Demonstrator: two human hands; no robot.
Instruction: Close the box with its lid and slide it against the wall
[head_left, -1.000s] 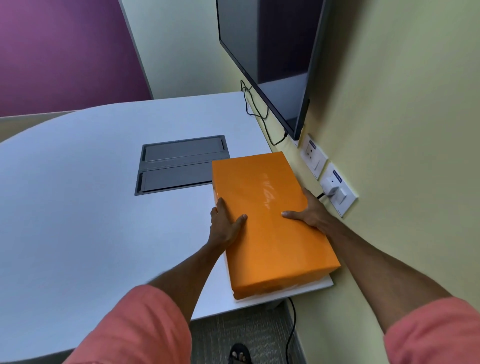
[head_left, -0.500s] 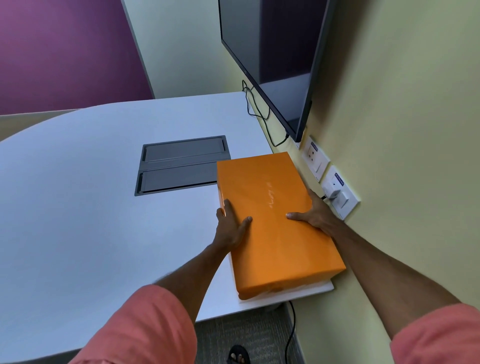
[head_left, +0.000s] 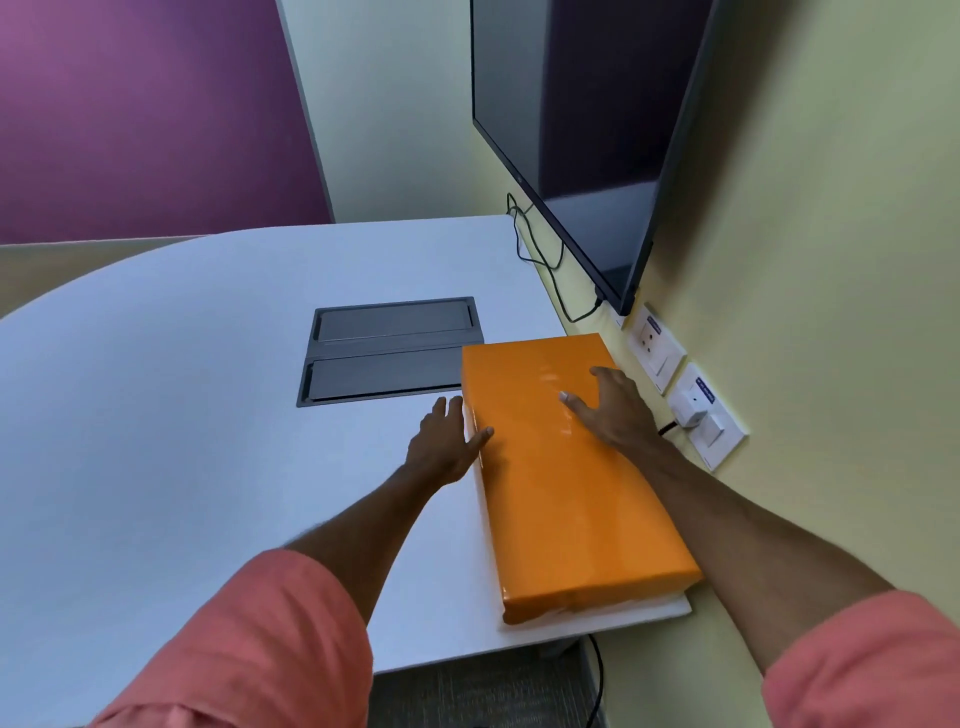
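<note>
The lid is on the orange box (head_left: 566, 467), which sits near the wall (head_left: 831, 312); left hand (head_left: 447, 447) and right hand (head_left: 618, 410) press flat, each grip apart.

Head view: my only camera looked forward and down, high over the table (head_left: 208, 415).
Nearness: close (both forearms filled the lower frame).

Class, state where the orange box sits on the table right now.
In the head view, the orange box lies along the table's right edge beside the yellow wall, just right of the grey floor-box panel, below the wall sockets.
</note>
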